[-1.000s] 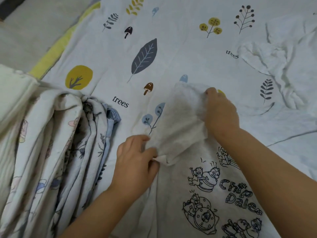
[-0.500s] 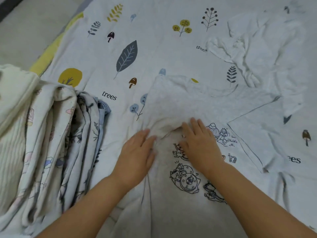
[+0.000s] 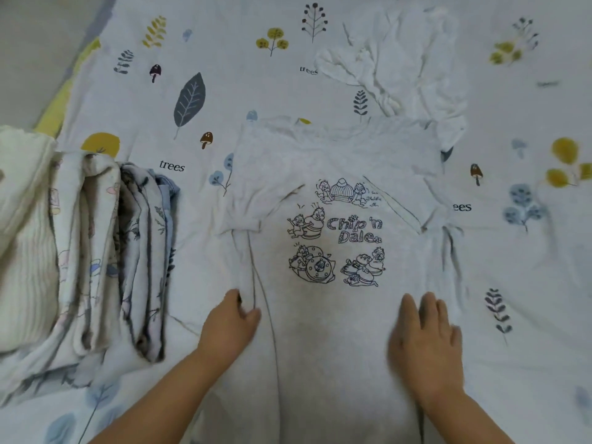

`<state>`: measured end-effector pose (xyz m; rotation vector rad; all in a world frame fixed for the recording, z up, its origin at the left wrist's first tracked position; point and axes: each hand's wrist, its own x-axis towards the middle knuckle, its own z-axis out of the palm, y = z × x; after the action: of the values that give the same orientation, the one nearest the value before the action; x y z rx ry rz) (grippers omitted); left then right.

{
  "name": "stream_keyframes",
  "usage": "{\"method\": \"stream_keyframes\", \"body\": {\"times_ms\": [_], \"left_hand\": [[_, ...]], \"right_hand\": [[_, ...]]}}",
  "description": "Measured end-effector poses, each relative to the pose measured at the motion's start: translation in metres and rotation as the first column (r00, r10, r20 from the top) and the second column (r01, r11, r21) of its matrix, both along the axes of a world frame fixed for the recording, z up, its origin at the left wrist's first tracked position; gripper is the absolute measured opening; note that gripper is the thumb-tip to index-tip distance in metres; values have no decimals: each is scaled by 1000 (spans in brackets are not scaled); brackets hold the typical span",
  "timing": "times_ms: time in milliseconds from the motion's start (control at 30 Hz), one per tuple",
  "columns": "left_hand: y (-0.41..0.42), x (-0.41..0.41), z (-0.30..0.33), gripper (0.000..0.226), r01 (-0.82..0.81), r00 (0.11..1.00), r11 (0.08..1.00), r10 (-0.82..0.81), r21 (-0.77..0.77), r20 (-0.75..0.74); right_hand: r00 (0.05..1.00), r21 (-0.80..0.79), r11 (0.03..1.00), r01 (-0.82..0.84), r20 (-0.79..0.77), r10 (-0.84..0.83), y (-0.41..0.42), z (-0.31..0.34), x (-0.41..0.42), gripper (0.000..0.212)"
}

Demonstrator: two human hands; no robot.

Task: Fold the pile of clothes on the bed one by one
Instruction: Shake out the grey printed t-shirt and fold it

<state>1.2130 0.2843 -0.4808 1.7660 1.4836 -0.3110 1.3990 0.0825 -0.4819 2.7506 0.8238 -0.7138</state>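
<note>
Clothes, one item in hand: pale T-shirt, spread print-side up on the bed.
Bed: leaf-patterned sheet, carries everything.
Folded stack: at the left edge, well apart from the shirt's print.
Crumpled white garment: beyond the shirt's far right shoulder, unfolded.
Right hand: flat on the lower right of the shirt, fingers spread, grip wide, holding nothing.
Left hand: at the left side seam, fingers curled on a ridge of cloth; pinch or press, cannot tell.
Step, as judged: smoothing. Sweep outward from the middle, flatten the bunched left sleeve and seam ridge before any fold.
</note>
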Motion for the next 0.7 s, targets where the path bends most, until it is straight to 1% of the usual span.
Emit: {"method": "stream_keyframes", "body": {"times_ms": [33,67,100,133,200,233,300,333,400,433,467,500,567,600,667,700], "left_hand": [[-3,-4,0,44,-13,1000,999,12,-33,-14],[-6,-9,0,34,-28,1000,998,28,-50,-5],[-8,-15,-1,16,-57,998,997,57,-44,10],[-11,-20,2,6,-95,995,995,95,-26,13],[-16,-31,5,23,-157,987,984,158,81,-7],[-18,-39,6,27,-175,983,973,181,152,-24],[-21,-52,12,29,-217,971,934,237,283,-41],[-22,-59,15,28,-242,963,913,268,330,-35],[-29,-69,17,24,-261,955,890,295,374,-34],[-34,-73,17,22,-254,956,896,289,364,-44],[-39,-76,16,24,-243,959,915,277,322,-65],[-46,-79,16,27,-242,958,939,271,245,-91],[-60,-84,14,33,-249,962,966,255,70,-99],[-66,-89,14,31,-244,966,970,244,13,-84],[-77,-99,14,27,-231,972,973,231,-4,-50],[-81,-105,14,27,-230,972,973,231,20,-40]], "right_hand": [[999,-19,999,30,12,-29,-9,3,-3,61],[998,-28,998,62,17,-62,-16,6,-5,63],[996,-30,996,90,18,-89,-23,8,-7,66],[995,-30,994,102,19,-101,-29,11,-8,69],[995,-20,995,95,9,-95,-42,13,-6,72],[993,7,993,117,-21,-117,-47,16,-4,71],[973,112,968,224,-89,-215,-56,25,5,55],[957,177,941,287,-96,-274,-62,29,10,48],[935,263,898,353,-64,-348,-73,35,19,48],[926,291,881,373,-64,-372,-79,35,23,51],[916,304,865,399,-86,-392,-84,35,25,53],[907,294,858,422,-125,-403,-89,34,25,52],[894,220,869,444,-178,-411,-98,32,23,48],[886,175,874,453,-201,-419,-104,31,20,51],[867,113,880,462,-265,-422,-113,27,13,63],[869,92,895,437,-298,-394,-118,25,10,63]]}}
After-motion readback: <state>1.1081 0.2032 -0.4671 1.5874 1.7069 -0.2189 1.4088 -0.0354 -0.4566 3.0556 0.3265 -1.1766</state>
